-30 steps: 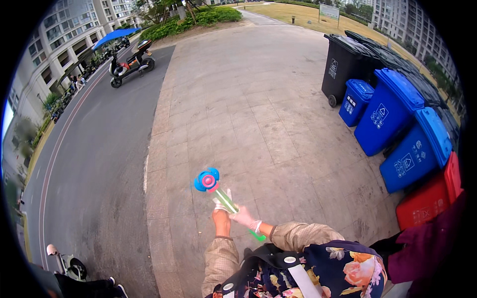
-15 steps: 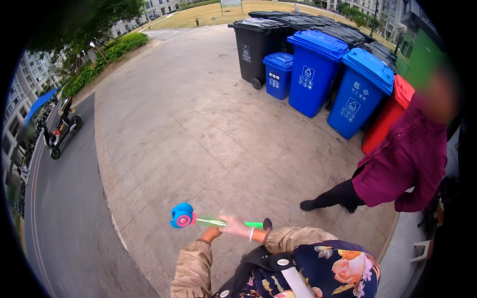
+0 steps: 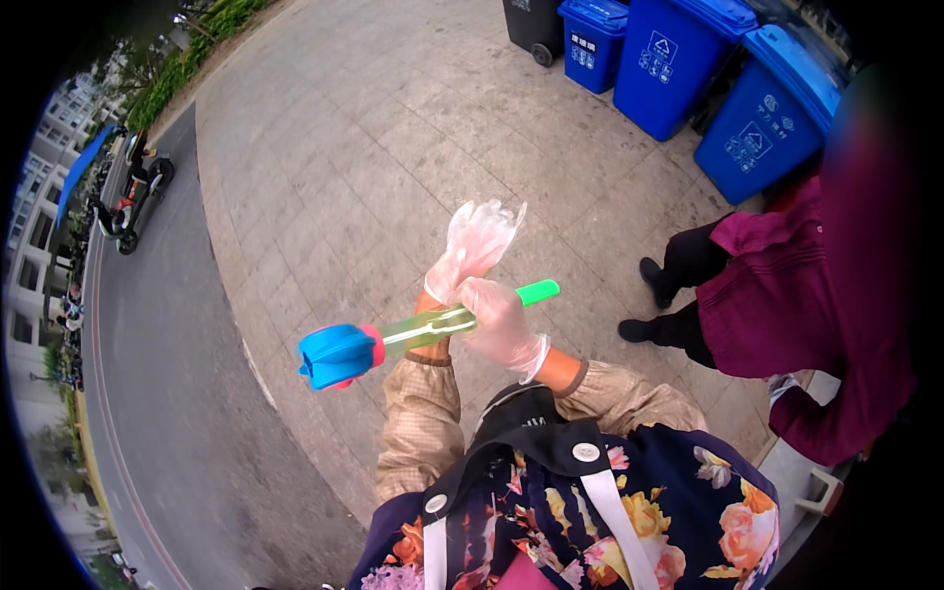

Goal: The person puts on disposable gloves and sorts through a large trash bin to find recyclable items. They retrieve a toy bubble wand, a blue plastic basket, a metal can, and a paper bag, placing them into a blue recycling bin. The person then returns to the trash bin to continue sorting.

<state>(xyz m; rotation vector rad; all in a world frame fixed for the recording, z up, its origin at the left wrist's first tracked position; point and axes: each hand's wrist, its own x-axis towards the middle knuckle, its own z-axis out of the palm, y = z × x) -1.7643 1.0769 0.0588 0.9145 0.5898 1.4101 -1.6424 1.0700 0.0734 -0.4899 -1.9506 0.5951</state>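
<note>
My right hand (image 3: 501, 323), in a clear plastic glove, is closed around the middle of a pale green stick (image 3: 536, 292). The stick lies almost level and ends at the left in a blue head (image 3: 336, 355) with a pink ring behind it. My left hand (image 3: 476, 242), also gloved, is raised just above the stick with its fingers spread and holds nothing. The stick crosses in front of my left wrist. Both sleeves are tan, and a floral apron with white straps (image 3: 590, 501) fills the lower edge.
A person in a magenta top and black trousers (image 3: 787, 295) stands close on the right. Blue wheeled bins (image 3: 688, 59) and a black bin (image 3: 536, 25) line the top right. Grey paving lies ahead, with a road and a parked scooter (image 3: 133, 202) at left.
The view has swung right and closer to the bins and the person. My left hand has lifted off the stick and spread open; the stick now lies level with its head to the left.
</note>
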